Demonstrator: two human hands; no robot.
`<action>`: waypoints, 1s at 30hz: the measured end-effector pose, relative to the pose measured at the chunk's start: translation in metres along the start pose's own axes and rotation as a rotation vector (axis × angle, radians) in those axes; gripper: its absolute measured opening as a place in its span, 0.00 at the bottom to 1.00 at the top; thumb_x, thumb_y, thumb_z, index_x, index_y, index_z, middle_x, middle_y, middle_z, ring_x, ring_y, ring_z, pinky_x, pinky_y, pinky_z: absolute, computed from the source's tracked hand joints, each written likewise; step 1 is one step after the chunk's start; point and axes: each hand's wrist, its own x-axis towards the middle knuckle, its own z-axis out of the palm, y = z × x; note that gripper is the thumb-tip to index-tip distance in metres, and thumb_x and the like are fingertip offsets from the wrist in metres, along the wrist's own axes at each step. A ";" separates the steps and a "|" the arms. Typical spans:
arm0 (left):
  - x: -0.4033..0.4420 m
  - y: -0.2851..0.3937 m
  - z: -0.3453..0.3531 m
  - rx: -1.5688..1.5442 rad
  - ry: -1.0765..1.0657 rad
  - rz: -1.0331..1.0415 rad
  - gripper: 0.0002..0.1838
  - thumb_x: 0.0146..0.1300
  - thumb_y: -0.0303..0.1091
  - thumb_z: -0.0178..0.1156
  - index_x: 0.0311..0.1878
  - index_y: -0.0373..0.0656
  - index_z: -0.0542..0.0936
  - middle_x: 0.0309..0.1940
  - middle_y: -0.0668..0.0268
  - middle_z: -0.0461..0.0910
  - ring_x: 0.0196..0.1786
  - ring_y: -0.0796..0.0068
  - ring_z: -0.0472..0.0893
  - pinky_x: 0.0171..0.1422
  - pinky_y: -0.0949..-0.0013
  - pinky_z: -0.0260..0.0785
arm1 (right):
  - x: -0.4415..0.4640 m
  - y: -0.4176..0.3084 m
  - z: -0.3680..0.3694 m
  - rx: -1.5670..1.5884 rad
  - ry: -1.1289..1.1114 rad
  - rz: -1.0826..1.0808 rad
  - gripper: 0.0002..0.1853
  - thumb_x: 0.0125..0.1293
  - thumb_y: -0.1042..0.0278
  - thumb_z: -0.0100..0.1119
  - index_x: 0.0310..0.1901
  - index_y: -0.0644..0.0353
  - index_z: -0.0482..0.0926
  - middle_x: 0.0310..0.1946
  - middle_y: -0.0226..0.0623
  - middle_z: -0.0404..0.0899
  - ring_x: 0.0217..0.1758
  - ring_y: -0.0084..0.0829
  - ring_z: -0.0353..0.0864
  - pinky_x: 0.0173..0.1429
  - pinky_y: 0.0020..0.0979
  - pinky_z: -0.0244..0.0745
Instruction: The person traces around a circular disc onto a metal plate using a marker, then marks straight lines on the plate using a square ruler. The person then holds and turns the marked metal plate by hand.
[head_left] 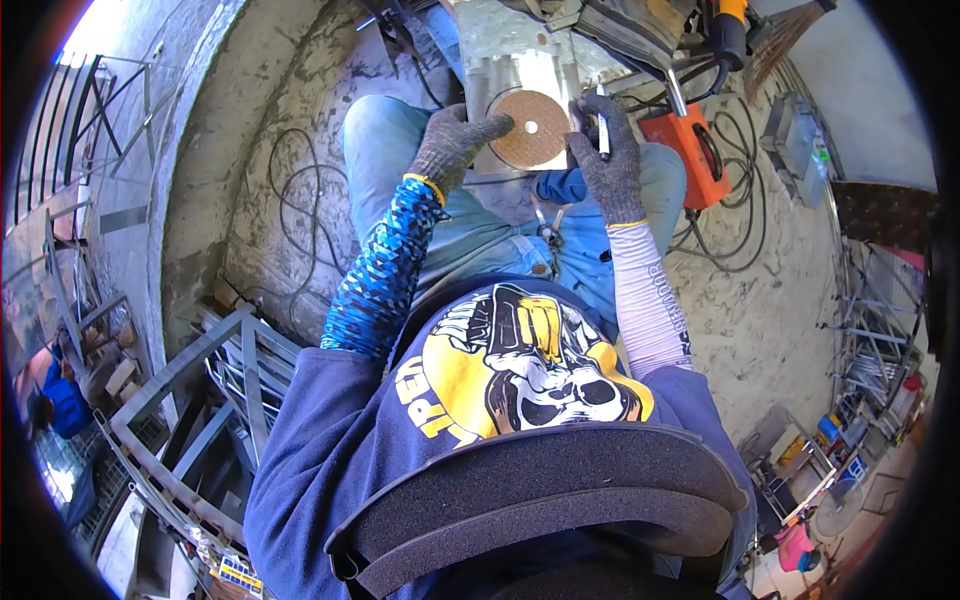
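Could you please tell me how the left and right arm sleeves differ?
The left sleeve is blue with a busy, angular pattern, while the right sleeve is pale with fine stripes. The right sleeve carries dark lettering along its side; the left sleeve shows none. Both cover the forearm from near the wrist upward.

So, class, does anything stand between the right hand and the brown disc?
Nothing visible does: the right hand, holding a white marker, is close beside the brown disc, with the left hand at its opposite edge.
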 end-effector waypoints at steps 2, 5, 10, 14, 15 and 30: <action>0.000 0.002 0.001 0.077 0.025 0.005 0.25 0.56 0.42 0.76 0.50 0.33 0.84 0.35 0.63 0.85 0.33 0.76 0.80 0.36 0.70 0.74 | -0.001 0.003 0.001 -0.009 -0.001 0.005 0.27 0.55 0.79 0.71 0.58 0.57 0.75 0.56 0.40 0.79 0.60 0.37 0.82 0.61 0.36 0.78; -0.003 0.008 0.001 0.117 0.028 0.053 0.25 0.56 0.42 0.76 0.50 0.32 0.84 0.36 0.61 0.86 0.34 0.75 0.81 0.37 0.69 0.74 | 0.000 -0.003 0.002 0.043 0.000 0.006 0.27 0.55 0.79 0.71 0.58 0.57 0.75 0.56 0.41 0.79 0.59 0.37 0.83 0.60 0.36 0.79; -0.001 0.006 0.001 0.181 0.050 0.054 0.26 0.56 0.42 0.76 0.50 0.31 0.84 0.38 0.58 0.86 0.36 0.73 0.82 0.41 0.67 0.75 | 0.000 -0.004 0.002 0.041 0.003 0.004 0.27 0.55 0.79 0.71 0.58 0.57 0.75 0.56 0.41 0.79 0.59 0.37 0.84 0.60 0.35 0.80; -0.005 0.014 0.002 0.218 0.055 0.042 0.26 0.56 0.42 0.76 0.50 0.31 0.84 0.38 0.57 0.86 0.38 0.72 0.82 0.43 0.67 0.76 | 0.000 -0.006 0.000 -0.034 0.006 -0.043 0.27 0.56 0.80 0.70 0.58 0.57 0.75 0.56 0.41 0.79 0.60 0.37 0.84 0.60 0.35 0.80; -0.004 0.012 0.002 0.218 0.055 0.043 0.26 0.56 0.42 0.76 0.50 0.31 0.84 0.38 0.57 0.86 0.38 0.72 0.82 0.43 0.67 0.76 | 0.000 -0.006 0.000 -0.034 0.006 -0.043 0.27 0.56 0.80 0.70 0.58 0.57 0.75 0.56 0.41 0.79 0.60 0.37 0.84 0.60 0.35 0.80; -0.005 0.013 0.004 0.198 0.039 0.052 0.26 0.56 0.41 0.75 0.52 0.31 0.83 0.41 0.57 0.87 0.40 0.71 0.83 0.46 0.67 0.76 | 0.000 0.000 0.002 0.010 0.012 -0.027 0.27 0.56 0.79 0.70 0.58 0.57 0.75 0.56 0.40 0.79 0.60 0.36 0.84 0.60 0.35 0.80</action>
